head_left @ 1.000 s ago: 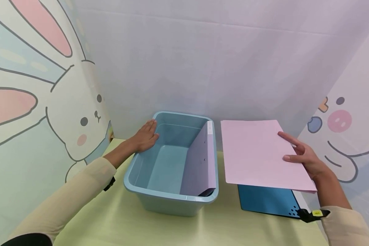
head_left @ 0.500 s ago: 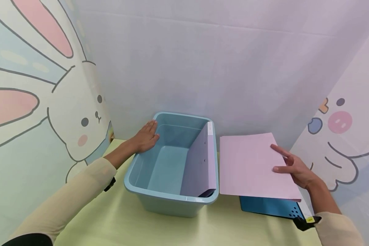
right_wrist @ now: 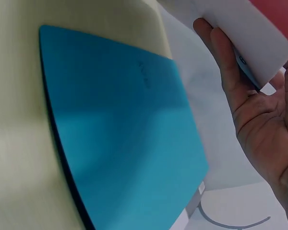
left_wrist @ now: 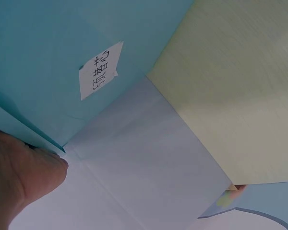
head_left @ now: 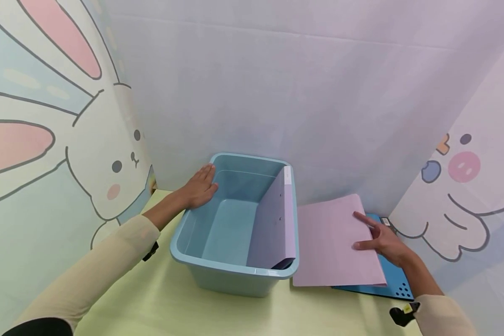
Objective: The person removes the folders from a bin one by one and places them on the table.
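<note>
A light blue plastic tub (head_left: 235, 284) stands upright on the table. Across its left rim rests my left hand (head_left: 199, 186), fingers extended together and thumb on the inner side. A lilac file folder (head_left: 270, 219) stands on edge inside the tub, against its right wall. My right hand (head_left: 384, 240) holds a pink file folder (head_left: 332, 242) by its right edge, thumb on top and fingers beneath. The pink folder tilts close beside the tub, over a flat blue folder (head_left: 392, 275) with dark dots in one corner. In the right wrist view, fingers (right_wrist: 225, 60) support the pink folder's underside.
A pale yellow-green cloth (head_left: 172, 308) covers the table. A plain pale curtain (head_left: 294, 93) hangs close behind the tub. Cartoon-printed sheets (head_left: 96, 177) stand along both sides. A white label (left_wrist: 101, 72) with handwriting is on the tub's outer wall.
My right hand has carried the pink folder down and left, beside the tub, uncovering the blue folder's right side. My left hand stays on the rim.
</note>
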Action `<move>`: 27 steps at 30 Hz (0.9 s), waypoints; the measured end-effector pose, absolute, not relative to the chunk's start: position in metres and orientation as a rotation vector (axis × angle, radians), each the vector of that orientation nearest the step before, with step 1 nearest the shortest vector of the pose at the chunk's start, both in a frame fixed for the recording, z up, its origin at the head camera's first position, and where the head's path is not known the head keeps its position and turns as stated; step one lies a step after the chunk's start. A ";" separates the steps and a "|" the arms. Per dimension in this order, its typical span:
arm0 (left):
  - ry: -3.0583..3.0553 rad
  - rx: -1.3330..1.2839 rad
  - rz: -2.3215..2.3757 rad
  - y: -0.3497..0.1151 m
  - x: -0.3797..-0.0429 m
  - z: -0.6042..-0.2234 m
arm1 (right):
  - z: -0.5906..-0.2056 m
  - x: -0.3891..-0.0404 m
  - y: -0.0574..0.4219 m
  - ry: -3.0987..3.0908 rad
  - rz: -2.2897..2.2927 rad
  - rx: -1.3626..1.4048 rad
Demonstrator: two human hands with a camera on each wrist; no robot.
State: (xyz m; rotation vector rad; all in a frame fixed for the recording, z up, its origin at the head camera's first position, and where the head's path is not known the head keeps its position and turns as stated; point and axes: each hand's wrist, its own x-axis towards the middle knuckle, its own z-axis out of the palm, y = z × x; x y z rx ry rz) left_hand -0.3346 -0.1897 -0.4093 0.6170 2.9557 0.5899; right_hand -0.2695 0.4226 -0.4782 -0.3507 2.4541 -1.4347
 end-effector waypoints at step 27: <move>2.956 0.614 0.605 -0.190 -0.330 -0.405 | -0.522 -0.266 0.438 2.811 -0.785 -0.073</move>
